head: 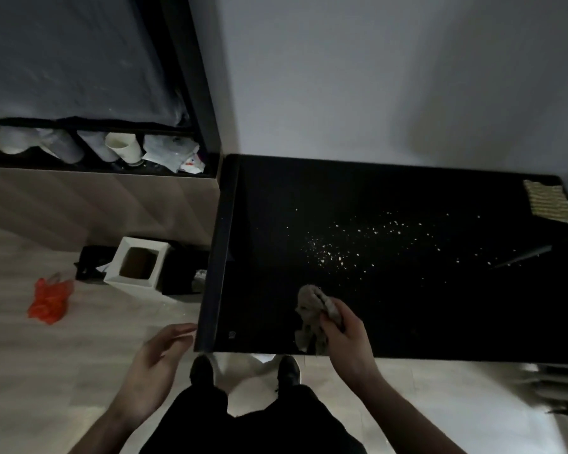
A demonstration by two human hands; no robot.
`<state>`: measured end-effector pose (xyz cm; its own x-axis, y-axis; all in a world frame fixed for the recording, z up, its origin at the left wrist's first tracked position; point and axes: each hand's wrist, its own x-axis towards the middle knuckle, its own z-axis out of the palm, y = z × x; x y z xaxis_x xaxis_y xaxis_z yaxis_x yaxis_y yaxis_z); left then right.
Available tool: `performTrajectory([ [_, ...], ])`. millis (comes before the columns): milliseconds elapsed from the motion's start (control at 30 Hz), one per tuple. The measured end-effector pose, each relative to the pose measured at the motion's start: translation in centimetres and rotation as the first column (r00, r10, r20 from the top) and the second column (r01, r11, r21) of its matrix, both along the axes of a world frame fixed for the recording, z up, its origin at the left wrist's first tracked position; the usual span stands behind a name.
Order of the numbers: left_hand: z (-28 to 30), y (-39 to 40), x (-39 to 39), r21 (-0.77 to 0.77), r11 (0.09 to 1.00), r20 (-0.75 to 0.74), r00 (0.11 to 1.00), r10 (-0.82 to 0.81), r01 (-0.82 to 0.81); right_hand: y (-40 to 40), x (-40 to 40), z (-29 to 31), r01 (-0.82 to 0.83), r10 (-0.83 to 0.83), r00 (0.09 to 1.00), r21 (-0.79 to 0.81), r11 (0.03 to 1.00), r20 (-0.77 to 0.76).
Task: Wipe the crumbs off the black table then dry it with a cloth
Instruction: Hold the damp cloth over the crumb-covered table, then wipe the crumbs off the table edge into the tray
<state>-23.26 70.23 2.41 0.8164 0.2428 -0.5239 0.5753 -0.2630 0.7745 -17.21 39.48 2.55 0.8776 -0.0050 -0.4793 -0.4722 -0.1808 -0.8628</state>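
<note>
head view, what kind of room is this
Probably a bedroom or small living space: a bed with storage beneath it, a black table against the wall, and a white bin on the floor.

Black table carrying pale crumbs scattering at centre, woven mat lying at two o'clock corner.

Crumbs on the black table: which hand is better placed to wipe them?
The right hand: its fingers already grip the grey rag just short of the crumbs. The left hand is open and empty, off the black table.
</note>
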Motion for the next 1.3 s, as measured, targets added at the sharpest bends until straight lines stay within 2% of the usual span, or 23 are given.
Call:
performTrajectory([
  [267, -6.6, 10.7, 6.3, -0.011, 0.999, -0.151, 0.988, -0.036, 0.034, 9.1, 1.7, -2.1, 0.111, -0.109, 0.994, -0.073, 0.991, 0.023],
  [400, -14.6, 17.0, 11.0, -0.036, 0.998, -0.263, 0.963, -0.062, 0.055, 13.8, 4.8, -5.2, 0.130, -0.120, 0.990, -0.128, 0.983, 0.078],
  [533, -21.0, 19.9, 14.9, 0.084, 0.985, -0.403, 0.909, -0.105, 0.151, 17.0, 9.3, -8.8, 0.163, -0.132, 0.977, -0.190, 0.968, 0.167],
  [633, -27.2, 21.8, 17.2, 0.170, 0.977, -0.486, 0.874, -0.035, 0.133, 18.2, 12.9, -12.2, 0.151, -0.080, 0.966, -0.283, 0.947, 0.248],
  [700, -31.7, 22.8, 18.6, 0.189, 0.969, -0.513, 0.857, -0.043, 0.162, 18.7, 15.4, -14.6, 0.130, -0.014, 0.954, -0.369, 0.920, 0.301],
  [800, -37.9, 23.8, 20.1, 0.173, 0.974, -0.554, 0.832, -0.028, 0.148, 19.4, 17.9, -18.2, 0.018, 0.154, 0.947, -0.526, 0.850, 0.281],
  [867, -42.5, 24.4, 20.6, 0.170, 0.983, -0.571, 0.820, 0.048, 0.061, 20.1, 18.5, -20.6, -0.079, 0.299, 0.927, -0.660, 0.747, 0.227],
  [967, -46.9, 23.6, 20.8, 0.128, 0.985, -0.619, 0.767, 0.169, -0.114, 21.0, 18.2, -22.9, -0.057, 0.394, 0.890, -0.802, 0.595, 0.229],
  [1167, -56.3, 20.9, 20.9, -0.034, 0.935, -0.737, 0.641, 0.216, -0.354, 21.4, 18.0, -23.5, -0.007, 0.376, 0.882, -0.790, 0.613, 0.284],
  [1300, -60.1, 18.6, 22.1, -0.078, 0.806, -0.709, 0.601, 0.369, -0.587, 21.6, 18.1, -23.9, 0.017, 0.372, 0.875, -0.788, 0.616, 0.309],
])
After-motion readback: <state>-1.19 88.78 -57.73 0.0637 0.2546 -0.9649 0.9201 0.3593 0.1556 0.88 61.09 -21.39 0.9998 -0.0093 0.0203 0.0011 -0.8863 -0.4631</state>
